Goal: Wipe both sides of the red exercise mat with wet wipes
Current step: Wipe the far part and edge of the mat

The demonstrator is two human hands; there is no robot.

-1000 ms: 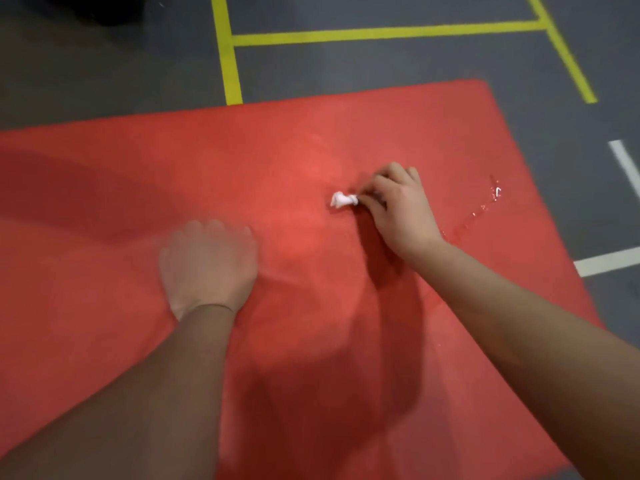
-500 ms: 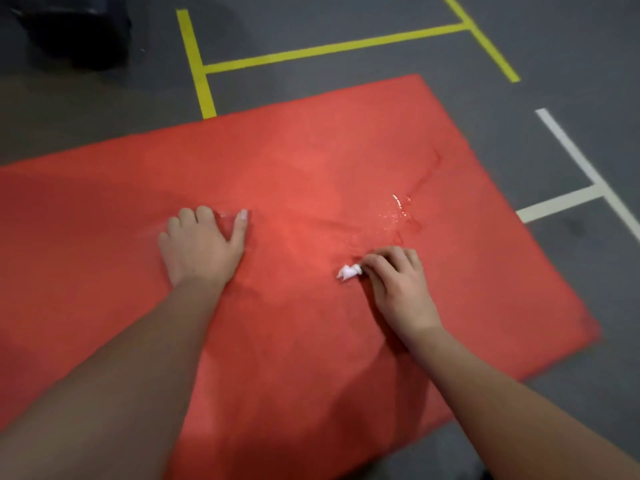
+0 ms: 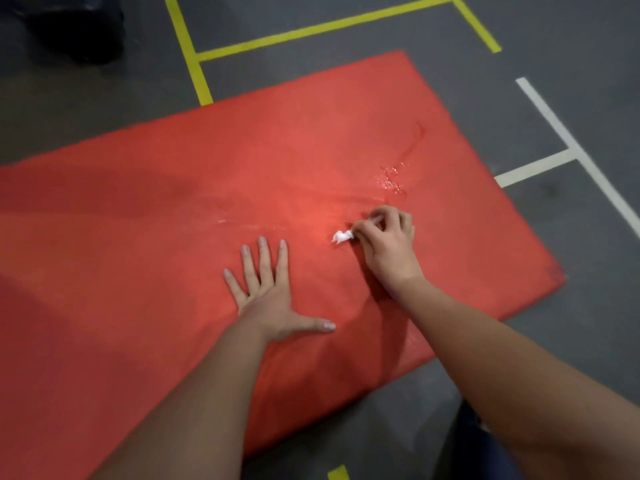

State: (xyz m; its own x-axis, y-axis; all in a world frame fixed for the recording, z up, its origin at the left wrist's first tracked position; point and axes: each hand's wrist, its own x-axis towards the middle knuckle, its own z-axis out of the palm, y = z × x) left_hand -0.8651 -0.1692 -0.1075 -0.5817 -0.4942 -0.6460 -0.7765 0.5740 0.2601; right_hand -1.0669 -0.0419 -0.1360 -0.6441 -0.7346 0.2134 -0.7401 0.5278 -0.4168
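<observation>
The red exercise mat [image 3: 173, 209] lies flat on the grey floor and fills most of the view. My right hand [image 3: 388, 249] grips a small crumpled white wet wipe [image 3: 342, 236] and presses it onto the mat right of centre; only a bit of the wipe pokes out at the fingertips. My left hand [image 3: 268, 289] rests flat on the mat just left of it, fingers spread and straight. Wet shiny droplets [image 3: 391, 178] and a faint streak sit on the mat above my right hand.
Yellow tape lines [image 3: 311, 29] and white tape lines [image 3: 561, 140] mark the grey floor beyond and right of the mat. A dark object [image 3: 76, 26] stands at the top left. The mat's near right edge [image 3: 433, 358] runs diagonally below my arms.
My right hand has dragged the wipe back across the mat toward me. My left hand has shifted right and spread its fingers flat. The view has shifted.
</observation>
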